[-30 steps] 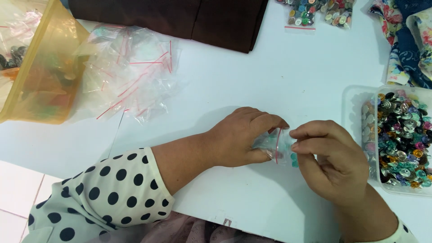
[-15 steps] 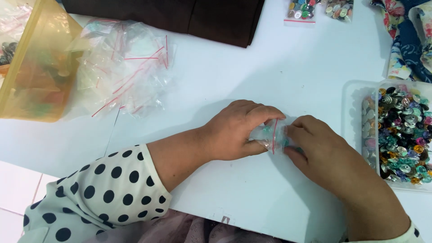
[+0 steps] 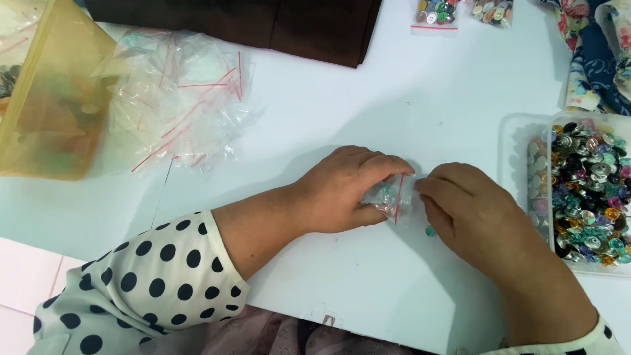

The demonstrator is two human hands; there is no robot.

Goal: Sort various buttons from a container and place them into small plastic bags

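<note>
At mid-counter (image 3: 315,112) our left hand (image 3: 342,190) pinches a small clear bag (image 3: 393,197) of buttons while our right hand (image 3: 470,210) presses its red seal. One teal button (image 3: 430,231) lies loose beside it; a sloppy seal could spill more. Since a second ago, both hands have dropped flat.

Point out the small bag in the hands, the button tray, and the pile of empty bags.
small bag (image 3: 393,196), head view, on its clear front by the red seal strip.
button tray (image 3: 519,141), head view, on its bare left wall.
pile of empty bags (image 3: 177,105), head view, on the middle of the heap.
</note>
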